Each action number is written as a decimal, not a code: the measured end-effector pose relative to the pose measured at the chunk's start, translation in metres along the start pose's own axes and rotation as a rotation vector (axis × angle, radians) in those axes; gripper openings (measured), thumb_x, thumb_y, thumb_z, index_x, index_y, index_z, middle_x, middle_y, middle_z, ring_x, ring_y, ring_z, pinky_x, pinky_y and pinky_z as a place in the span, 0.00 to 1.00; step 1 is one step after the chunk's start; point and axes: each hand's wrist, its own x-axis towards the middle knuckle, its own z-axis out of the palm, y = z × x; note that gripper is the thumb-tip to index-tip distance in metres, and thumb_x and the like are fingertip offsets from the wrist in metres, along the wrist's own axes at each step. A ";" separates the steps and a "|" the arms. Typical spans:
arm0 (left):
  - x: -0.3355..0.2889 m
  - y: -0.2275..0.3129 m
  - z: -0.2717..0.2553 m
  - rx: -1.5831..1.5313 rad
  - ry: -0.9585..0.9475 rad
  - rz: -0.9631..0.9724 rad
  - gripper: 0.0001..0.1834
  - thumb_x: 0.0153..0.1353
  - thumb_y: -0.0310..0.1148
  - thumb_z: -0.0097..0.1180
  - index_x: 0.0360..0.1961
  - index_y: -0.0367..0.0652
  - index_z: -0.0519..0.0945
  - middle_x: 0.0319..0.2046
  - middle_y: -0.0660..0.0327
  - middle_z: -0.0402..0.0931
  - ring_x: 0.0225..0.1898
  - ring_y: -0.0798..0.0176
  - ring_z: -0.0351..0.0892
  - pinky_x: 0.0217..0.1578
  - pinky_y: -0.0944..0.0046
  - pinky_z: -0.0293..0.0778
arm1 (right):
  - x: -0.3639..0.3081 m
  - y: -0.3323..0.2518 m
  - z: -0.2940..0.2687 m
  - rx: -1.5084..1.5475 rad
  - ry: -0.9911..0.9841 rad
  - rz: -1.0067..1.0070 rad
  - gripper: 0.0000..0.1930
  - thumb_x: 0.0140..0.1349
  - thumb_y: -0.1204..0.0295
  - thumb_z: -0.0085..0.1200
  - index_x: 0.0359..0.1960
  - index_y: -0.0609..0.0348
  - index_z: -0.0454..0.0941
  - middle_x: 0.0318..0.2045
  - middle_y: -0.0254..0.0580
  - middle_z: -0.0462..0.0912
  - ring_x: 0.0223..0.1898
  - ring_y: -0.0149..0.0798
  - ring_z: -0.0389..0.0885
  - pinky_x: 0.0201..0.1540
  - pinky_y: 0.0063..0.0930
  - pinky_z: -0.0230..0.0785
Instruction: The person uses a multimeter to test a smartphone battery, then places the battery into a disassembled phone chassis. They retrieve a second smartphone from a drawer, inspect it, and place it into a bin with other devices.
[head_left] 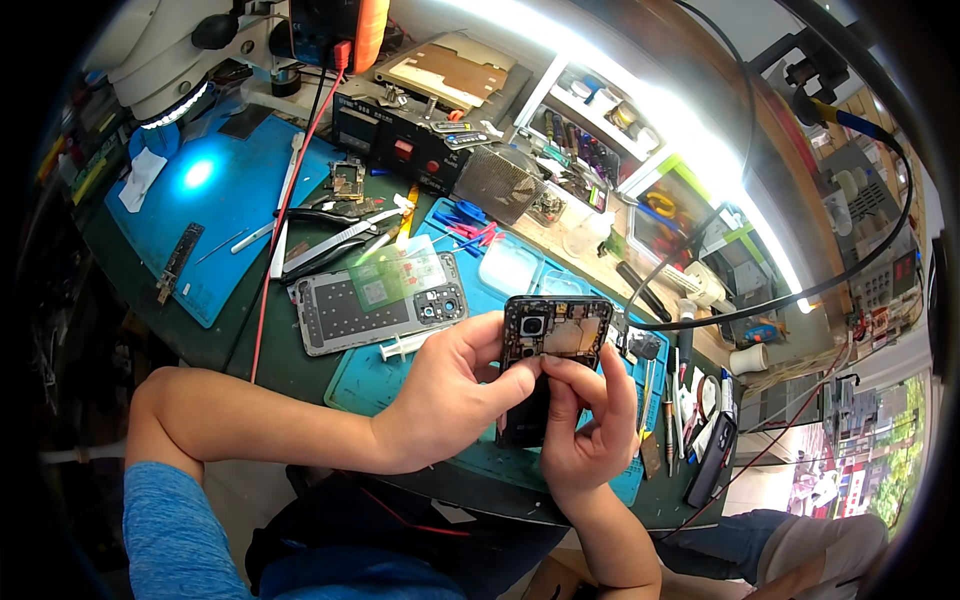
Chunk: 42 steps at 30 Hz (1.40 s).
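In front of me, above the blue work mat [365,385], a smartphone with its back off [575,335] is held upright. Its camera module and circuit board show in the upper part, and a black section shows lower down. My left hand [440,400] grips it from the left side, thumb across the front. The right hand [590,430] has its fingers curled at the phone's right side, thumb and index finger meeting over the middle of it. Whether a small part sits between those fingertips is hidden. Left of the phone lies a grey phone back cover [335,315] with a greenish clear film [400,275] on top.
A white syringe [403,346] lies beside the cover. Pliers and tweezers [330,245] lie farther left, near a microscope [165,80]. Behind stands a black box with red switches [400,145]. At right are screwdrivers, a black phone-like device [712,460] and a person [800,550].
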 end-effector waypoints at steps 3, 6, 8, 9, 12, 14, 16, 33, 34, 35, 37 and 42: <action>0.002 -0.004 0.002 -0.040 0.005 0.043 0.10 0.67 0.25 0.54 0.49 0.37 0.77 0.40 0.66 0.81 0.34 0.80 0.76 0.28 0.75 0.74 | 0.000 0.001 -0.001 0.010 0.003 -0.005 0.26 0.64 0.84 0.57 0.63 0.71 0.64 0.37 0.46 0.87 0.37 0.29 0.83 0.41 0.18 0.73; 0.004 -0.002 0.003 -0.048 0.013 0.018 0.10 0.68 0.24 0.54 0.49 0.36 0.77 0.40 0.66 0.81 0.34 0.79 0.77 0.27 0.74 0.75 | -0.005 0.006 -0.001 0.118 0.024 0.042 0.25 0.64 0.85 0.56 0.62 0.69 0.66 0.39 0.45 0.86 0.33 0.29 0.80 0.38 0.17 0.70; 0.004 -0.001 0.001 -0.053 0.015 -0.024 0.11 0.67 0.24 0.55 0.50 0.36 0.77 0.39 0.67 0.81 0.33 0.79 0.76 0.27 0.74 0.75 | -0.005 0.006 -0.002 0.143 0.050 0.073 0.25 0.64 0.83 0.57 0.62 0.67 0.66 0.42 0.45 0.83 0.33 0.28 0.76 0.38 0.17 0.68; 0.004 0.000 0.001 -0.056 0.016 -0.045 0.11 0.67 0.24 0.55 0.50 0.36 0.77 0.39 0.67 0.81 0.33 0.79 0.76 0.26 0.74 0.75 | -0.005 0.005 -0.003 0.154 0.062 0.089 0.24 0.64 0.82 0.58 0.62 0.66 0.67 0.44 0.45 0.82 0.33 0.28 0.74 0.38 0.17 0.67; 0.004 0.004 0.002 -0.054 0.002 -0.076 0.12 0.67 0.24 0.55 0.51 0.36 0.77 0.37 0.67 0.80 0.32 0.80 0.76 0.26 0.74 0.75 | 0.007 0.003 -0.009 -0.084 0.115 0.054 0.25 0.63 0.77 0.60 0.61 0.65 0.68 0.48 0.44 0.78 0.34 0.28 0.70 0.40 0.19 0.64; 0.003 0.002 0.002 -0.026 -0.007 -0.066 0.13 0.67 0.25 0.56 0.52 0.36 0.77 0.37 0.68 0.80 0.32 0.80 0.76 0.26 0.74 0.75 | 0.015 -0.003 -0.005 0.239 0.134 0.279 0.24 0.62 0.76 0.62 0.59 0.67 0.70 0.45 0.43 0.78 0.39 0.29 0.75 0.44 0.23 0.69; 0.002 0.001 0.004 0.012 -0.026 -0.039 0.13 0.67 0.25 0.56 0.53 0.37 0.77 0.37 0.68 0.80 0.32 0.80 0.76 0.26 0.74 0.75 | 0.019 -0.010 -0.007 0.618 0.093 0.571 0.23 0.63 0.76 0.61 0.59 0.67 0.70 0.44 0.40 0.77 0.42 0.28 0.76 0.47 0.23 0.70; 0.002 0.002 0.006 0.146 -0.108 0.053 0.15 0.66 0.24 0.54 0.53 0.34 0.76 0.40 0.65 0.82 0.38 0.77 0.78 0.35 0.72 0.76 | 0.020 0.004 -0.017 0.749 -0.089 0.684 0.14 0.63 0.79 0.61 0.49 0.64 0.74 0.42 0.37 0.82 0.43 0.26 0.78 0.49 0.21 0.71; 0.002 0.001 0.006 0.155 -0.115 0.050 0.15 0.66 0.24 0.54 0.53 0.34 0.76 0.40 0.64 0.82 0.39 0.77 0.78 0.36 0.72 0.76 | 0.020 0.004 -0.016 0.748 -0.092 0.678 0.14 0.63 0.79 0.61 0.49 0.64 0.74 0.42 0.36 0.82 0.43 0.25 0.78 0.49 0.21 0.70; 0.003 0.001 0.005 0.164 -0.123 0.047 0.15 0.66 0.24 0.55 0.53 0.34 0.76 0.41 0.64 0.82 0.40 0.77 0.78 0.38 0.71 0.76 | 0.021 0.004 -0.016 0.746 -0.095 0.673 0.13 0.64 0.78 0.60 0.49 0.64 0.73 0.42 0.36 0.82 0.43 0.25 0.78 0.49 0.21 0.70; 0.003 0.000 0.005 0.172 -0.130 0.053 0.16 0.65 0.24 0.55 0.53 0.34 0.76 0.41 0.64 0.82 0.40 0.76 0.78 0.40 0.71 0.76 | 0.020 0.003 -0.016 0.747 -0.088 0.690 0.14 0.63 0.79 0.61 0.49 0.64 0.73 0.42 0.36 0.81 0.43 0.25 0.78 0.49 0.21 0.71; 0.005 -0.002 0.007 0.174 -0.115 0.071 0.17 0.65 0.24 0.55 0.55 0.33 0.76 0.41 0.62 0.82 0.41 0.75 0.79 0.42 0.69 0.77 | 0.020 0.005 -0.016 0.761 -0.082 0.718 0.15 0.62 0.80 0.61 0.49 0.64 0.73 0.42 0.37 0.81 0.43 0.25 0.78 0.49 0.21 0.71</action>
